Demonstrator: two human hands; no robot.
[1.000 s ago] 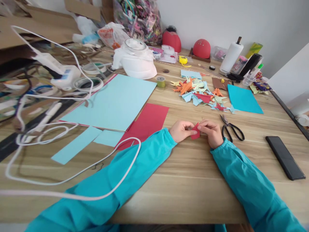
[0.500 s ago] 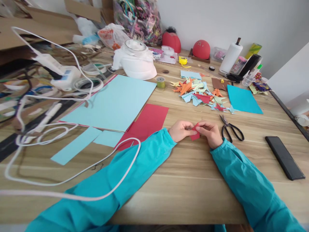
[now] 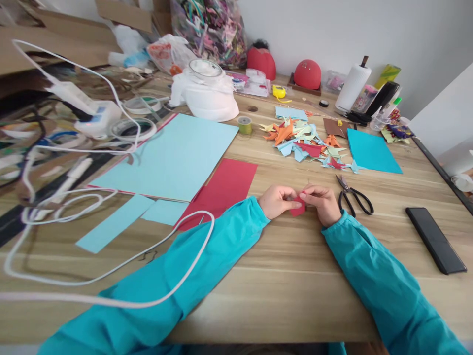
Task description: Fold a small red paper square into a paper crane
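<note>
Closely pinching small red paper [image 3: 297, 212] with fingers [image 3: 311, 199] of left hand [image 3: 276, 201] and right hand [image 3: 325, 204], over the counter [image 3: 295, 296] left of scissors [image 3: 348, 190], probably to steady so slight a piece from both sides.

Left hand [image 3: 275, 201] and right hand [image 3: 323, 203] pinched small red paper [image 3: 297, 211]

The 2 hands met above a wooden table [image 3: 295, 296], thumbs and fingers gripping the folded piece between them. Teal sleeves [image 3: 373, 276] covered both arms, and a white cable [image 3: 55, 297] looped across the left 1. Black-handled scissors [image 3: 356, 197] lay near the right hand, with a black phone [image 3: 436, 240] farther right. Ahead sat a pile of folded paper shapes [image 3: 305, 143] in orange, blue, green and red, beside a teal sheet [image 3: 373, 151]. A red sheet [image 3: 231, 180] lay left of the hands, next to a large pale blue sheet [image 3: 170, 158].
</note>
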